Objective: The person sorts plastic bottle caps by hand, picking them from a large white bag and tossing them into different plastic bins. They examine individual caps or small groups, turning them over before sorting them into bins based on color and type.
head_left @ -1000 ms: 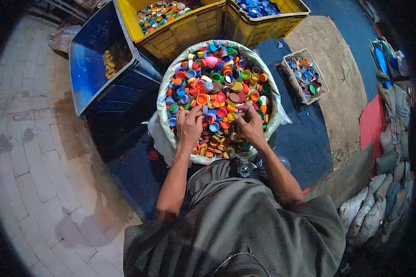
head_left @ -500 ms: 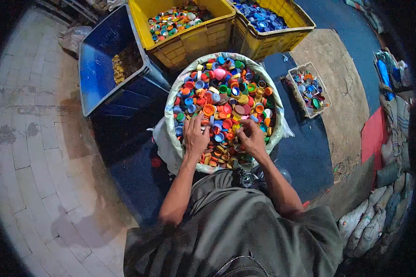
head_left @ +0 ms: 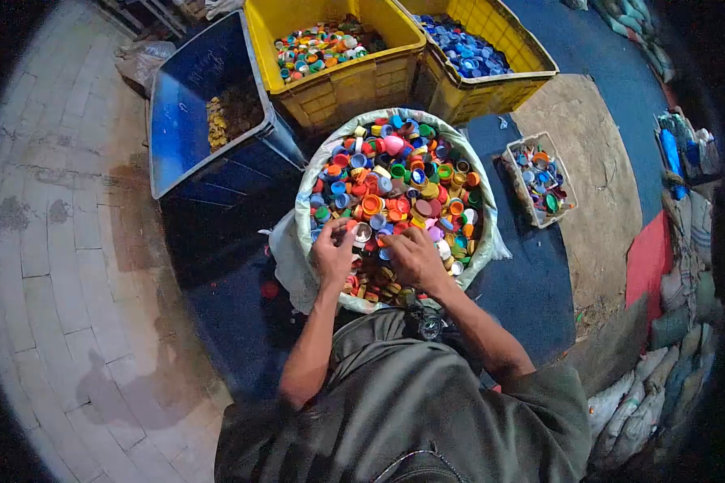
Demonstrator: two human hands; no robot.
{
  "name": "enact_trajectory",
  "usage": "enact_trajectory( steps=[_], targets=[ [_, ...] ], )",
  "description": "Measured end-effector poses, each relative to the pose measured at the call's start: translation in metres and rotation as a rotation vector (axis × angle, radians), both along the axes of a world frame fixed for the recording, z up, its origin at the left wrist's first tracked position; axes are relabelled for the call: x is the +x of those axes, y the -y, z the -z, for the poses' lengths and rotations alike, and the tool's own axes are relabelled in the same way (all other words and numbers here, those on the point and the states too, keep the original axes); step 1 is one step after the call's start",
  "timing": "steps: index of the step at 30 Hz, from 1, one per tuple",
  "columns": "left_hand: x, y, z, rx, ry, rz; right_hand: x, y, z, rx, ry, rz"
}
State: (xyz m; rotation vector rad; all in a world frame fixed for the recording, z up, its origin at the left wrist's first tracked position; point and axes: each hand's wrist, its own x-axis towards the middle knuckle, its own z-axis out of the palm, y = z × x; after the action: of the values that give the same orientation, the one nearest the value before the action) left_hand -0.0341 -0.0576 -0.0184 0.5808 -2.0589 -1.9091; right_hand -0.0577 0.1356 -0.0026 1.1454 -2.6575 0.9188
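A round container (head_left: 304, 211) lined with a pale woven sack is heaped with plastic bottle caps (head_left: 395, 185) of many colours. My left hand (head_left: 331, 253) is over its near left part, fingers bent, with a pale greyish bottle cap (head_left: 362, 233) at the fingertips. Over the near middle, my right hand (head_left: 416, 259) has its fingers curled down and together, and an orange bottle cap (head_left: 383, 241) shows at their tips. The fingers partly hide what they grip.
Behind the container stand a blue bin (head_left: 187, 173) with yellow caps, a yellow bin (head_left: 346, 84) with mixed caps and another yellow bin (head_left: 491, 92) with blue caps. A small white basket (head_left: 573, 173) of caps lies to the right. Filled sacks (head_left: 632, 398) line the right side.
My right hand has moved left, closer to my left hand, and its fingers have curled downward. My left hand has lifted slightly, with the pale cap now at its fingertips. The view has shifted a little.
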Motion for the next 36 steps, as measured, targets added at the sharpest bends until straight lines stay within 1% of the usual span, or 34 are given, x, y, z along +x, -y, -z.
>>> enact_trajectory(
  steps=[1, 2, 5, 9, 13, 16, 18, 19, 20, 21, 23, 24, 27, 28, 31, 32, 35, 36],
  targets=[
    [0.000, 0.001, 0.000, 0.275, 0.000, -0.023, 0.001, 0.005, -0.001, 0.010, -0.037, -0.004],
    [0.002, 0.003, -0.002, 0.369, 0.050, -0.073, 0.001, 0.008, -0.003, 0.055, -0.033, -0.006],
    [0.007, 0.010, -0.009, 0.884, -0.040, -0.060, 0.000, 0.011, -0.005, 0.123, -0.060, -0.023],
    [0.014, 0.016, -0.014, 1.083, -0.010, -0.097, -0.002, 0.014, -0.006, 0.150, -0.077, -0.036],
    [0.014, 0.016, -0.012, 1.094, 0.044, -0.164, -0.004, 0.014, 0.003, 0.168, -0.089, -0.020],
    [0.009, 0.015, 0.001, 0.843, 0.095, -0.073, -0.005, 0.012, 0.002, 0.125, -0.066, -0.016],
    [0.002, 0.011, 0.009, 0.424, 0.095, -0.058, -0.005, 0.010, -0.003, 0.077, -0.005, -0.022],
    [-0.004, 0.007, 0.011, 0.214, 0.093, -0.051, -0.005, 0.009, -0.005, -0.018, 0.054, 0.014],
    [-0.008, 0.004, 0.013, 0.068, 0.017, -0.031, -0.003, 0.009, -0.007, -0.113, 0.113, 0.050],
    [-0.011, 0.002, 0.006, -0.085, 0.047, 0.011, -0.001, 0.009, -0.008, -0.209, 0.172, 0.087],
    [-0.020, -0.002, -0.008, -0.392, 0.106, 0.097, 0.005, 0.008, -0.006, -0.451, 0.390, 0.202],
    [-0.025, -0.003, -0.008, -0.700, -0.100, 0.102, 0.007, 0.007, -0.005, -0.572, 0.499, 0.260],
    [-0.039, -0.012, -0.012, -0.676, -0.078, 0.161, 0.007, -0.002, -0.010, -0.864, 0.786, 0.403],
    [-0.042, -0.014, -0.009, -0.730, -0.061, 0.189, 0.008, -0.010, -0.012, -0.931, 0.941, 0.437],
    [-0.049, -0.022, -0.010, -0.816, 0.073, 0.192, 0.008, -0.020, -0.009, -1.273, 1.172, 0.537],
    [-0.052, -0.023, -0.012, -0.819, 0.097, 0.208, 0.008, -0.027, -0.004, -1.246, 1.193, 0.534],
    [-0.055, -0.026, -0.012, -0.819, 0.169, 0.227, 0.009, -0.030, -0.007, -1.443, 1.326, 0.562],
    [-0.057, -0.027, -0.012, -0.815, 0.168, 0.220, 0.009, -0.033, -0.006, -1.478, 1.373, 0.532]
  ],
)
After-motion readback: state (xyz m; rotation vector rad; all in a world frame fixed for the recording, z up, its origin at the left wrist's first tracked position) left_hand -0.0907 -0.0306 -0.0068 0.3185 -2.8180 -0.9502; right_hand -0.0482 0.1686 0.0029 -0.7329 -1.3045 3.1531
